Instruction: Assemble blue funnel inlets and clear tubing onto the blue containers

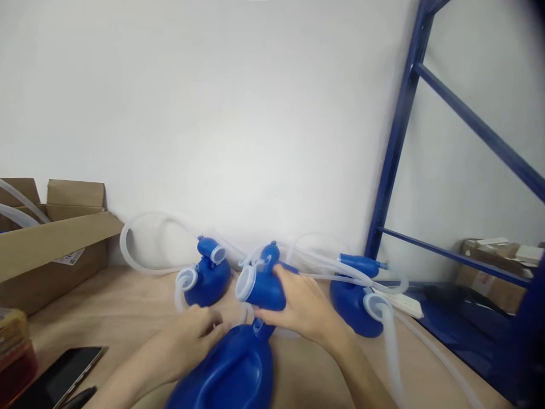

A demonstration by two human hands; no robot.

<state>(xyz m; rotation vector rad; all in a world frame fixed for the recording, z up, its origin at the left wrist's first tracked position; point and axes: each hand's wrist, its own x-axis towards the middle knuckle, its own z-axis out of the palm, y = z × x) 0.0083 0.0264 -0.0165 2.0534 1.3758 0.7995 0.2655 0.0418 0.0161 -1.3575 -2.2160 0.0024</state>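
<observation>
My right hand [302, 304] is closed round a blue funnel-shaped piece [268, 291] with a wide white rim that faces left. Just below it, close to me, lies a large blue plastic bottle [234, 369] with a hollow in its side. Beside that bottle's left shoulder is my left hand [191, 338], its fingers curled inward; what they hold, if anything, is hidden. Two more blue bottles with clear hoses stand behind, one blue bottle [208, 284] at the left and another blue bottle [355, 307] at the right.
Clear hoses [332, 267] trail along the wall behind the bottles. An open cardboard box [55, 255] stands at the left, with a phone [59, 378] and a red-and-yellow container [15, 352] nearer me. A blue metal rack [395, 136] rises at the right, beside a white power strip [406, 305].
</observation>
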